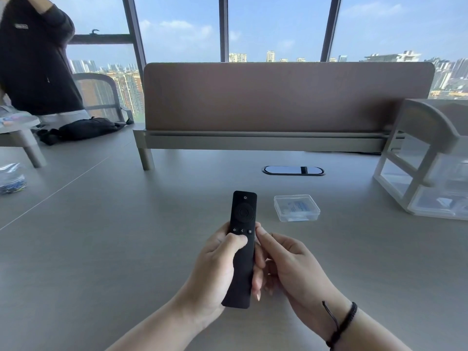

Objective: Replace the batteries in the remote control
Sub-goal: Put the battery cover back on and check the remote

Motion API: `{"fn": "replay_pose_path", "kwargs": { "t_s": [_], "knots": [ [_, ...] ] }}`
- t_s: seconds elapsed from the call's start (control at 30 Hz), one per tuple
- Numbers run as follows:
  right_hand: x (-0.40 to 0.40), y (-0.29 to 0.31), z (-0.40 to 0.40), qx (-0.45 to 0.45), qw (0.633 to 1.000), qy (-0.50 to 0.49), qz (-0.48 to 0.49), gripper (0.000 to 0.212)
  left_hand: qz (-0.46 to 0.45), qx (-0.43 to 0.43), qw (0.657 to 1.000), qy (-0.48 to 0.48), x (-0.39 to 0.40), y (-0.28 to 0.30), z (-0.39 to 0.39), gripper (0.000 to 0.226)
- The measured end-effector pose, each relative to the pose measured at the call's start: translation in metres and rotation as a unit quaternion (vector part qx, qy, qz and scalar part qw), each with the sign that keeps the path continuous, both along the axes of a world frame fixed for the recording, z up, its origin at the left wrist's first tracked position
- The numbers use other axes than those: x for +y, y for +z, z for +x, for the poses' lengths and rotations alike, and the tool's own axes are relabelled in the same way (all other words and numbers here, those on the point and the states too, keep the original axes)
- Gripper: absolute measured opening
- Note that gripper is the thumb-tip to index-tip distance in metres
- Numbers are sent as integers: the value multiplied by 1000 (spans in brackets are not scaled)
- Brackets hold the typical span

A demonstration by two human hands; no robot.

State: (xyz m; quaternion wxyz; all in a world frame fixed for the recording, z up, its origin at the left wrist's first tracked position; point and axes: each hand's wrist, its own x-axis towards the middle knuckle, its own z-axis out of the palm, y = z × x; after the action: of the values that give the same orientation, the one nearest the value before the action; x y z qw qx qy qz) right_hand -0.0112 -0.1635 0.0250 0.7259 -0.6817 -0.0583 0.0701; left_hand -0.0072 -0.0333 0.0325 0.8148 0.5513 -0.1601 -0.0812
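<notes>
Contents of small clear plastic lidded box (pixel 296 207) right of slim black remote control (pixel 241 247) too blurred; remote's back hidden.

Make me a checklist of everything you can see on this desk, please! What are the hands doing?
Surface: grey desk, mostly bare near the person.
Job's things: black remote control held above the desk, buttons up; small clear plastic box beside it, contents unclear.
Clutter: bag of small bits far left; black pouch; clear drawer unit right.
Hands: left hand grips the remote, thumb on its face; right hand touches its right edge.
Cables: nothing seen; an oval cable port sits in the desk.
Surroundings: brown divider panel, windows, another person at left.
</notes>
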Motion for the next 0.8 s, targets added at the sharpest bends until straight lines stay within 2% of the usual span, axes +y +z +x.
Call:
{"fn": "replay_pose_path", "kwargs": {
  "t_s": [0.1, 0.3, 0.5, 0.8],
  "knots": [
    [-3, -1, 2, 4, 1000, -20, -12, 52, 4, 26, 1000, -17, 1, 0, 1, 29],
    [-6, 0, 3, 10, 999, -43, 14, 35, -27, 42, 997, -57, 3, 2, 0, 34],
    [-5, 5, 2, 11, 999, -44, 30, 36, -3, 19, 997, -73, 3, 3, -1, 22],
    [-6, 5, 1, 13, 999, -32, 39, 37, -22, 36, 997, -68, 2, 3, -1, 25]
  ]
}}
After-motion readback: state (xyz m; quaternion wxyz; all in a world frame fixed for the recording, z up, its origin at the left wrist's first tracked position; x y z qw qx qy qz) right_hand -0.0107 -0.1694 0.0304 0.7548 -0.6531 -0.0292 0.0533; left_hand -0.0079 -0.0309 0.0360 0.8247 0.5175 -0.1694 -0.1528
